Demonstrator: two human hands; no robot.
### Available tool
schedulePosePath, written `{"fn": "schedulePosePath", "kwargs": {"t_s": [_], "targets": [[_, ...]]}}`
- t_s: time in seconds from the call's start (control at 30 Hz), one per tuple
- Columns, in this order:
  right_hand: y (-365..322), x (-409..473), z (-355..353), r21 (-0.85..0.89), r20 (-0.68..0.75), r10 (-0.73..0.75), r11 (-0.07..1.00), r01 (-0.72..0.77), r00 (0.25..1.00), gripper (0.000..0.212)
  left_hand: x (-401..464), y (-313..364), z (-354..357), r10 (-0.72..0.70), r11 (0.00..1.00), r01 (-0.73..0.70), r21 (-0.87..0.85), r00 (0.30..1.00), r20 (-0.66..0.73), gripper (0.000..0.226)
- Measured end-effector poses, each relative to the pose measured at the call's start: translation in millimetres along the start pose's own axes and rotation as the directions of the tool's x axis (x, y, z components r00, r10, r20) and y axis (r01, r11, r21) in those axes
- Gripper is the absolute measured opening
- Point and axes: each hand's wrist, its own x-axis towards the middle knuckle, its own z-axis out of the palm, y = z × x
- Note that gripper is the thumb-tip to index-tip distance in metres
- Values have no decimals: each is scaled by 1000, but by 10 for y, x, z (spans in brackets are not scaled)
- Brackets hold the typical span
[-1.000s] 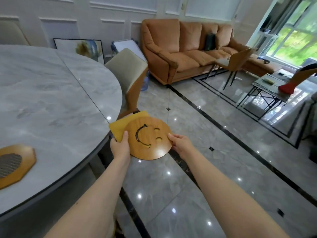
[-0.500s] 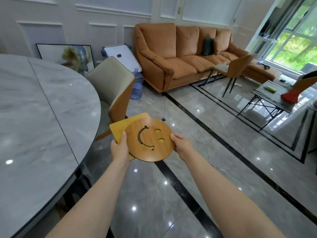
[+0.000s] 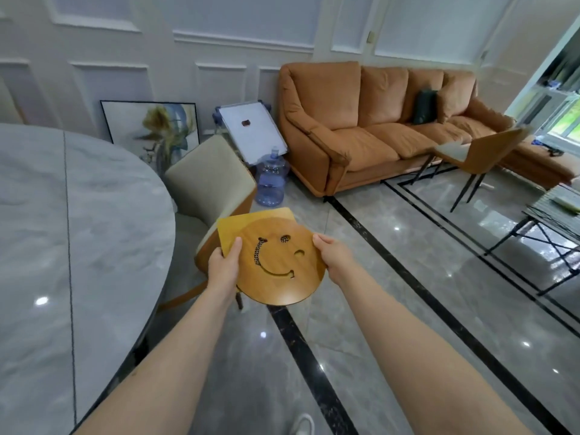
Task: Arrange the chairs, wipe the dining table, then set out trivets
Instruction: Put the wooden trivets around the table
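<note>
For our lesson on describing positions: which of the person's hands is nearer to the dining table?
Left. The left hand holds the trivets close beside the dining table edge; the right hand grips their far side, farther away.

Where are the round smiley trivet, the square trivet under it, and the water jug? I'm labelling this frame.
round smiley trivet (image 3: 279, 277): head view, on its wooden face below the smile cutout.
square trivet (image 3: 232, 224): head view, on its exposed upper-left corner.
water jug (image 3: 271, 180): head view, on the blue body.
</note>
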Motion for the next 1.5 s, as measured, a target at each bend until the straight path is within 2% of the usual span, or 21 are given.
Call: {"fn": "schedulePosePath", "kwargs": {"t_s": [0.03, 0.17, 0.33, 0.53, 0.7, 0.87, 1.03, 1.2, 1.33, 1.4, 1.5], "targets": [[-203, 430, -32, -12, 33, -21, 1000, 22, 999, 33, 353, 88, 283, 31, 999, -31, -15, 999, -43, 35], [-490, 1057, -60, -14, 66, -77, 997, 78, 995, 29, 758, 317, 652, 65, 997, -68, -22, 992, -105, 42], [-1064, 1938, -130, 49, 153, -133, 991, 127, 979, 27, 1496, 688, 1147, 35, 991, -67, -119, 966, -257, 47], [-1390, 2770, -27, 59, 241, -106, 994, 94, 965, 33, 2241, 950, 1468, 76, 984, -126, -122, 934, -349, 35], [-1654, 3520, 224, 22, 359, -42, 999, 37, 932, 37, 2994, 1161, 1616, 73, 971, -160, -175, 904, -421, 33], [-2054, 4263, 711, 27, 420, -65, 998, 59, 905, 46, 3755, 1514, 1656, 72, 959, -206, -197, 844, -531, 44], [-2437, 4867, 1258, 5, 490, -74, 997, 83, 869, 38, 4485, 1929, 1520, 21, 929, -239, -284, 797, -603, 46], [-2789, 5344, 1743, -31, 531, -91, 991, 127, 842, 32, 5027, 2170, 1317, 19, 912, -283, -298, 753, -657, 48], [-3001, 5713, 2191, -55, 618, -73, 989, 136, 783, 30, 5345, 2283, 1165, 18, 881, -342, -326, 714, -700, 46], [-3053, 5896, 2450, -72, 666, -58, 987, 142, 744, 36, 5477, 2333, 1075, 16, 864, -381, -330, 675, -738, 46], [-3158, 6124, 2826, -91, 739, -14, 989, 120, 674, 29, 5670, 2393, 951, -16, 827, -438, -353, 608, -794, 45]]}}
